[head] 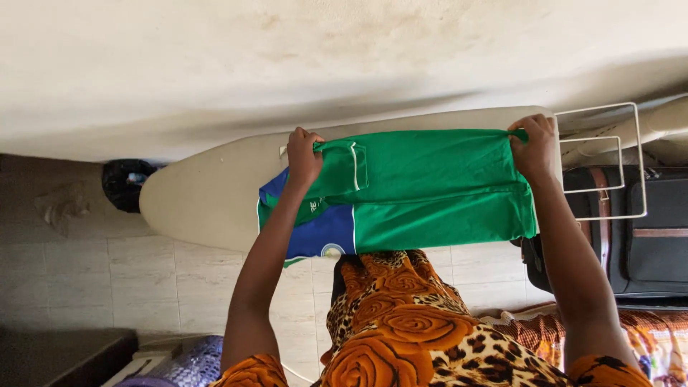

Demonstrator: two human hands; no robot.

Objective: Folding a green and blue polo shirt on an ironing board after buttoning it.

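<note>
Left hand (pixel 304 158) and right hand (pixel 534 147) each pinching the green shirt's (pixel 430 190) far edge (seemingly folded), stretched between them over ironing board (pixel 208 197)

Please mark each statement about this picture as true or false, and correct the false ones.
1. Both hands grip the green shirt. True: the left hand and the right hand hold the far edge of the green shirt.
2. The shirt lies on an ironing board. True: it rests on the cream ironing board.
3. The shirt is all green. False: it has a blue panel near the left hand.
4. An iron stands on the wire rack. False: the wire rack at the board's end holds nothing.
5. A dark suitcase stands at the right. True: the suitcase is beside the board.
</note>
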